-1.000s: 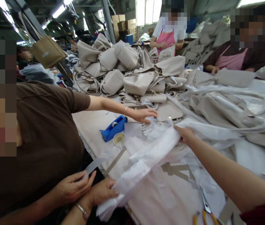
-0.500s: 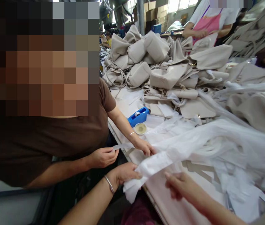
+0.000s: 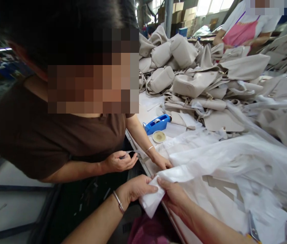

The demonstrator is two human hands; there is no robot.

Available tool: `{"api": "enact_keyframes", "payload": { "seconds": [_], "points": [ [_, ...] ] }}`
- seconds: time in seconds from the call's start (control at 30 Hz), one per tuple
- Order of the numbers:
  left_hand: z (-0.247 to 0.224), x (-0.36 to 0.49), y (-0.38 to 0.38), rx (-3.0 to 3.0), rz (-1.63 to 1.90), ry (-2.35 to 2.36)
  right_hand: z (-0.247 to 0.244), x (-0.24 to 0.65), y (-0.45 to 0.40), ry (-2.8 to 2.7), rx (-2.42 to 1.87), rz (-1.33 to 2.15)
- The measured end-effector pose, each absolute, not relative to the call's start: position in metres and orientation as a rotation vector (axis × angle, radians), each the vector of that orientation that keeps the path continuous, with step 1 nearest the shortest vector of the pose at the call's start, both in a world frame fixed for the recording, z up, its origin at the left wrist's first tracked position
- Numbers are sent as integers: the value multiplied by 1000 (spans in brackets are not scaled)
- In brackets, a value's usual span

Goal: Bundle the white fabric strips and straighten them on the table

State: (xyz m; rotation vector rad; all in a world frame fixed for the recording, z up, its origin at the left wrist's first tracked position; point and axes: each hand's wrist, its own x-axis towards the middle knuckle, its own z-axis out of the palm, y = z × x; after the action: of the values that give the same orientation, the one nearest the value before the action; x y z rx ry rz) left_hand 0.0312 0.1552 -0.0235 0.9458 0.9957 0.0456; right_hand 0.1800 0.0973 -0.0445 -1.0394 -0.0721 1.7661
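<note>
A long strip of thin white wrapping paper runs from the table to its edge, its folded end hanging over the side. My left hand, with a bangle at the wrist, grips that end, thumb on top. On the other side of the same end, my right hand pinches it between thumb and fingers. Just beyond, a co-worker's hand rests by the paper. The co-worker's other hand is half curled, with a thin translucent strip near it.
A blue tape dispenser and a small round dish stand on the table. Beige bags are heaped behind. Scissors lie at lower right. A person in a pink apron is at the back.
My right hand has moved left and closed on the paper's end beside my left hand. The co-worker has leaned in. The view has shifted left.
</note>
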Motion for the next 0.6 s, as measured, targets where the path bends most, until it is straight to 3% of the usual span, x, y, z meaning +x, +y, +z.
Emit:
{"api": "enact_keyframes", "payload": {
  "seconds": [0.37,0.6],
  "points": [
    [-16,7,123,836,198,1189,-37,175,90,-63,-1023,1781],
    [-12,3,120,924,219,1194,-44,162,79,-306,-1317,1770]
  ]
}}
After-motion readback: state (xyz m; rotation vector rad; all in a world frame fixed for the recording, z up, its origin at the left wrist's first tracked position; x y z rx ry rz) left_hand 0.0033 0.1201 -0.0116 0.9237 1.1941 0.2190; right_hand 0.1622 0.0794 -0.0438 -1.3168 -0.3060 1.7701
